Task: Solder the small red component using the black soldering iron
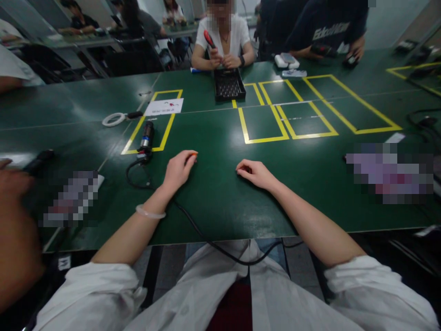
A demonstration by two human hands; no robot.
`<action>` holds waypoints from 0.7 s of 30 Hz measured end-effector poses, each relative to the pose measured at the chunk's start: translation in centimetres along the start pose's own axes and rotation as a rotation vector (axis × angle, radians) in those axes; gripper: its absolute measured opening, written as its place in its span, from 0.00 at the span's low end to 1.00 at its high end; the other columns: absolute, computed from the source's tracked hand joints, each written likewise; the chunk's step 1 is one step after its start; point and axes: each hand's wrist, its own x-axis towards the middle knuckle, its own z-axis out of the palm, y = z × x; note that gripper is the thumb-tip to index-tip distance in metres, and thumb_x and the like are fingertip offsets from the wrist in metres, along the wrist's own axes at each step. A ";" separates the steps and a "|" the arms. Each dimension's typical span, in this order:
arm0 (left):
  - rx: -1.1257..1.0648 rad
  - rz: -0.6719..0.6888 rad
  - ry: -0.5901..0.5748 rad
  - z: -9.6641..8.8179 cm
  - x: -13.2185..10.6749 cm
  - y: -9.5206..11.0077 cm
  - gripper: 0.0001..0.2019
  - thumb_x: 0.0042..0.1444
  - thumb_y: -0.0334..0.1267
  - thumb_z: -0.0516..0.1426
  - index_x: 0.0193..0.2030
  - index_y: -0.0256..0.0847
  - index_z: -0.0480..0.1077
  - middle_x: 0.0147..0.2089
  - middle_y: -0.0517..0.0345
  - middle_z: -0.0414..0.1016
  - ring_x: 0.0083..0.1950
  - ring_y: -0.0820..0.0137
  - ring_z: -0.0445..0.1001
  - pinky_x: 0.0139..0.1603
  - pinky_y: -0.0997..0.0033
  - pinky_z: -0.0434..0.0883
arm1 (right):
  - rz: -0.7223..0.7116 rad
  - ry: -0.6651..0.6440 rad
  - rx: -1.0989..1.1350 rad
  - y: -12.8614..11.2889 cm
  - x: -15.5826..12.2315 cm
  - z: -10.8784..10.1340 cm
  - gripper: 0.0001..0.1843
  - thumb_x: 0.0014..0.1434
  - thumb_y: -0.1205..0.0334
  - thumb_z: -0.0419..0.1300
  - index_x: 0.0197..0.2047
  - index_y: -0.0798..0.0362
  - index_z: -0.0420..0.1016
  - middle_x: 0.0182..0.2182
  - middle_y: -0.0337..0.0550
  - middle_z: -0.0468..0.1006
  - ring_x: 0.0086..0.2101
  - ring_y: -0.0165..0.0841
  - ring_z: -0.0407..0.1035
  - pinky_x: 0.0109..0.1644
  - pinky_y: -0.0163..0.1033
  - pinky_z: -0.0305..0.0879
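Both hands are above or on the green worktop (220, 197), apart from each other, with bare worktop between them. The left hand (177, 170) has its fingers bent in; a small orange piece (195, 153) shows at its fingertips, apparently pinched (most of it hidden, shape not readable). The right hand (255, 174) is loosely curled; whether it holds anything I cannot tell.

To the left of the left hand, near it but untouched, a dark tool (147, 131) with a blue band lies over the near end of a yellow frame (168, 131). A black cable (195, 224) passes by the left wrist, which wears a pale bracelet (150, 212), and sags past the near edge. Beyond the tool: a white sheet (165, 106); farther left, a white ring (106, 121) with a black handle.

Well beyond both hands, a black tray (229, 87) sits in front of a person in white (223, 27), who holds up a red tool (208, 38). More yellow frames (267, 140) are marked beyond the right hand. Another person's hand (14, 188) rests far left.
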 end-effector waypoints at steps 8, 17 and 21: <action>-0.690 0.037 -0.313 5.7 0.2 8.3 0.23 0.66 0.45 0.52 0.63 0.33 0.64 0.33 0.58 0.69 0.33 0.73 0.70 0.38 0.73 0.69 | 0.040 0.012 0.146 0.3 0.0 0.2 0.11 0.60 0.58 0.59 0.45 0.53 0.72 0.31 0.39 0.77 0.29 0.29 0.67 0.36 0.36 0.62; -0.877 -0.015 -0.492 7.0 -0.8 7.6 0.32 0.65 0.46 0.55 0.70 0.34 0.54 0.31 0.61 0.67 0.32 0.74 0.69 0.35 0.75 0.69 | 0.007 -0.117 0.367 -0.4 0.0 0.1 0.09 0.59 0.58 0.61 0.40 0.54 0.71 0.31 0.40 0.77 0.29 0.29 0.68 0.35 0.36 0.63; -0.888 -0.021 -0.465 7.1 -0.8 7.5 0.33 0.65 0.47 0.56 0.71 0.33 0.53 0.30 0.62 0.68 0.31 0.74 0.69 0.35 0.75 0.68 | 0.008 -0.146 0.393 -0.4 0.0 0.3 0.15 0.55 0.56 0.65 0.43 0.54 0.71 0.30 0.38 0.76 0.27 0.28 0.66 0.32 0.34 0.61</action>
